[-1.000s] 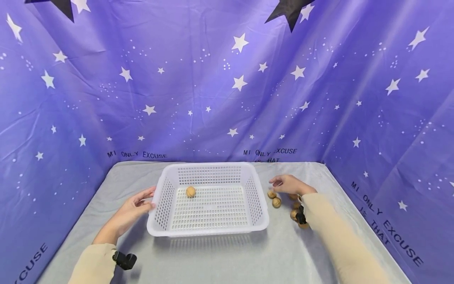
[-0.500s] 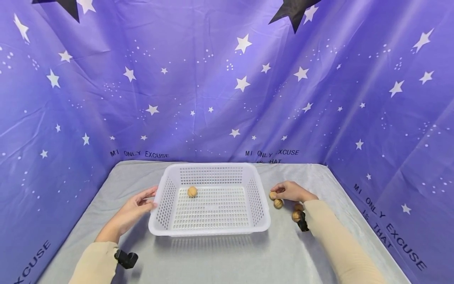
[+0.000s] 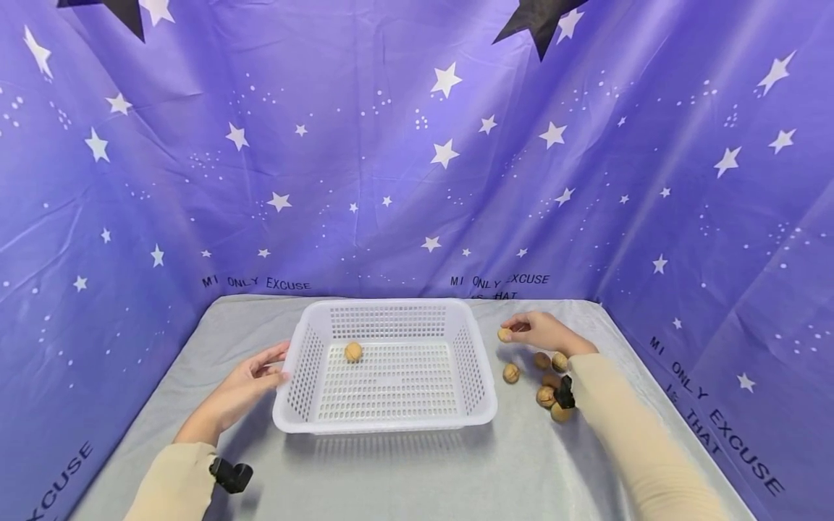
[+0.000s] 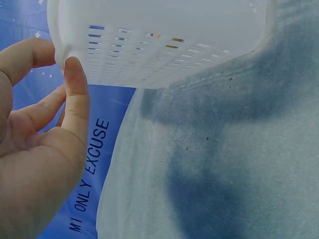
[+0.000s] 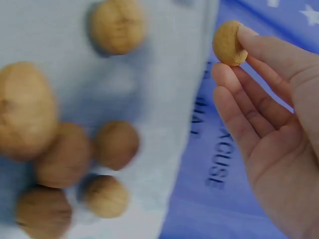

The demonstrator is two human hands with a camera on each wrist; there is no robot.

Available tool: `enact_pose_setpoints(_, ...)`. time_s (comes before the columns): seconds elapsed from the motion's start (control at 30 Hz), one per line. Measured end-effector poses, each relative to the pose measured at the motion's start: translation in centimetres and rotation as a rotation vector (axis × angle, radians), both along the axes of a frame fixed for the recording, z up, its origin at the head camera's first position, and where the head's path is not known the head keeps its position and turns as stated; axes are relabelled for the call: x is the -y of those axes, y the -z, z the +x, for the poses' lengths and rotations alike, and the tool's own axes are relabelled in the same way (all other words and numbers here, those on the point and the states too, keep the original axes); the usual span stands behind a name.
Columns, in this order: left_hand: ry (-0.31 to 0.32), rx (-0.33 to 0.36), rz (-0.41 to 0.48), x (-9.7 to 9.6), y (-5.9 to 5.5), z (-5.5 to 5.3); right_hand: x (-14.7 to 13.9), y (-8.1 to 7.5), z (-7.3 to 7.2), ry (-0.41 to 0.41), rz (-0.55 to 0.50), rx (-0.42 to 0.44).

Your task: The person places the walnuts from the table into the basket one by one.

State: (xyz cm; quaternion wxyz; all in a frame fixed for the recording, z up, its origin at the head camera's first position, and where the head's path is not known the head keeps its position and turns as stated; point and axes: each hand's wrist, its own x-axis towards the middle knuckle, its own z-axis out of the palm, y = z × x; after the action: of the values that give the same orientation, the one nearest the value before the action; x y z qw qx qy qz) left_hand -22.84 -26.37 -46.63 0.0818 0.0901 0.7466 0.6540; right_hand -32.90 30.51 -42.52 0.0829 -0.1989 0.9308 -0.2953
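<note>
My right hand [image 3: 543,332] pinches a walnut [image 5: 230,43] between thumb and fingertips, above the table to the right of the basket. With thumb and fingers my left hand [image 3: 244,385] grips the left rim of the white plastic basket [image 3: 404,427]. In the left wrist view the thumb [image 4: 76,87] presses on the basket rim. One walnut [image 3: 353,352] lies inside the basket, towards its back left. On the cloth below my right hand is a lone walnut [image 3: 511,373], and near my wrist lie several more walnuts [image 3: 546,396], partly hidden by the wrist camera.
A grey cloth [image 3: 391,477] covers the table. Purple star-printed curtains [image 3: 365,181] stand close behind it and on both sides. A black camera [image 3: 231,475] sits on my left wrist and another camera [image 3: 564,392] on my right.
My right hand reached down to a walnut beside the basket, took hold of it and lifted it up and away from the one next to it. The left hand stays at the rim.
</note>
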Motion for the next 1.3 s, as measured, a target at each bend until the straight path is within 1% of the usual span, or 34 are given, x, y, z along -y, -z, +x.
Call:
enact_pose_setpoints(0.2, -0.001, 0.011, 0.004, 0.1, 0.1, 0.0, 0.9, -3.0, -0.5, -0.006, -0.012, -0.062)
enact_pose_setpoints(0.3, -0.002, 0.014, 0.019, 0.0, 0.0, 0.0, 1.8, -4.3, -0.6, -0.013, 0.003, -0.106)
enact_pose_setpoints(0.4, 0.006, 0.007, 0.034, 0.1, 0.0, 0.0, 3.1, -5.3, -0.9, -0.043, 0.012, -0.140)
enact_pose_setpoints(0.57, 0.007, 0.013, 0.039, 0.1, -0.1, 0.1, 6.0, -6.6, -1.4, -0.099, 0.013, -0.135)
enact_pose_setpoints(0.7, 0.006, 0.018, 0.030, 0.0, -0.1, 0.1, 8.7, -7.1, -1.8, -0.141, 0.019, -0.118)
enact_pose_setpoints(0.83, 0.014, 0.013, 0.033, -0.1, -0.1, 0.0, 11.2, -7.0, -2.2, -0.170, 0.022, -0.101)
enact_pose_setpoints(0.97, 0.028, 0.011, 0.051, -0.2, 0.1, -0.3, 13.7, -6.3, -2.4, -0.191, 0.018, -0.062)
enact_pose_setpoints(1.03, 0.032, 0.010, 0.056, -0.2, 0.1, -0.3, 15.0, -5.7, -2.4, -0.204, 0.017, -0.046)
enact_pose_setpoints(1.23, 0.031, 0.011, 0.038, 0.0, 0.1, -0.1, 18.7, -3.5, -2.6, -0.267, 0.028, -0.061)
enact_pose_setpoints(1.3, 0.028, 0.010, 0.035, 0.1, 0.0, -0.1, 19.8, -2.7, -2.6, -0.277, 0.017, -0.043)
